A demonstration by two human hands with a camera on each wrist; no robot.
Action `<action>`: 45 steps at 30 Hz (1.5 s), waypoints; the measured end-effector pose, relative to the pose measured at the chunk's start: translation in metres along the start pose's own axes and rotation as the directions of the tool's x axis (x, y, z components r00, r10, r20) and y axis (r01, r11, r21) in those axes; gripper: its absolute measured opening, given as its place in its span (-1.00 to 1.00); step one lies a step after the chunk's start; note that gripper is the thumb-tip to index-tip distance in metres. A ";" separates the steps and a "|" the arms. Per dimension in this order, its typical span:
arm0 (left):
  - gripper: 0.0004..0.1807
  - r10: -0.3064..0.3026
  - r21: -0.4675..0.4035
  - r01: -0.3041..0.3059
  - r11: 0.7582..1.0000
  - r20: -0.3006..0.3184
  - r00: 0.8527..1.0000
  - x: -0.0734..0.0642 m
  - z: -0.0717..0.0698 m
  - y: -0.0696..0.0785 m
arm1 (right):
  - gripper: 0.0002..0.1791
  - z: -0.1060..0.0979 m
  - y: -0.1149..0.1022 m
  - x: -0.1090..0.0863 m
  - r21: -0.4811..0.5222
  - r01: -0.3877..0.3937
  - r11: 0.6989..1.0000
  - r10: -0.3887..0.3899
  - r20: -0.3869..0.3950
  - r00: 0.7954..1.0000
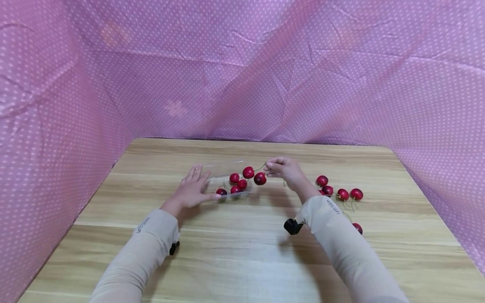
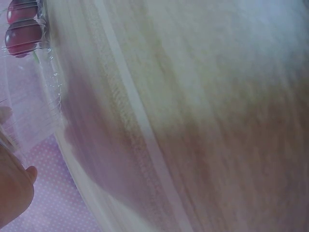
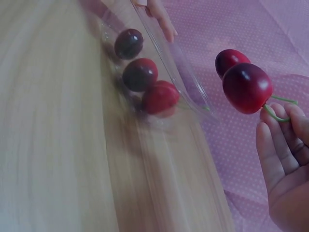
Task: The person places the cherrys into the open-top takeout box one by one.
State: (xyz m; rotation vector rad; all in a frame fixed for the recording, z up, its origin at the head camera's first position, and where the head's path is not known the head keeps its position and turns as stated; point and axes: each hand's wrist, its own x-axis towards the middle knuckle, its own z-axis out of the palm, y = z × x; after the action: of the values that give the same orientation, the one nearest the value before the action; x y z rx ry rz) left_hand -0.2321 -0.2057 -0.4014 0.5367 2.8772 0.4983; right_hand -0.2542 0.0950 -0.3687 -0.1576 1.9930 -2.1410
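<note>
A clear plastic box (image 1: 248,192) with a raised lid stands mid-table with several red cherries (image 1: 242,184) inside. My left hand (image 1: 190,190) rests at the box's left end, fingers spread. By their green stems, my right hand (image 1: 286,172) pinches a pair of cherries (image 3: 247,88) between thumb and fingertips. The pair hangs at the box's right end, above the table. In the left wrist view only part of the left hand (image 2: 14,188) shows, beside the clear plastic.
Several loose cherries (image 1: 342,194) with stems lie on the wooden table (image 1: 227,252) to the right, some partly behind the right forearm. Another cherry (image 1: 357,228) sits nearer, by the right sleeve. A pink dotted cloth (image 1: 242,84) surrounds the table's back and sides.
</note>
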 end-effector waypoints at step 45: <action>0.10 0.004 0.018 -0.003 1.000 -0.022 1.000 0.001 0.002 -0.003 | -0.81 0.062 0.027 0.023 0.025 -0.045 0.999 0.046 -0.059 0.997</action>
State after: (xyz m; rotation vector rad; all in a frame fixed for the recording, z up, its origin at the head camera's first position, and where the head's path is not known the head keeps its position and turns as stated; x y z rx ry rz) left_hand -0.2334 -0.2069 -0.4044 0.5427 2.9048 0.4817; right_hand -0.2605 0.0283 -0.3919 -0.0450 1.9830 -2.1638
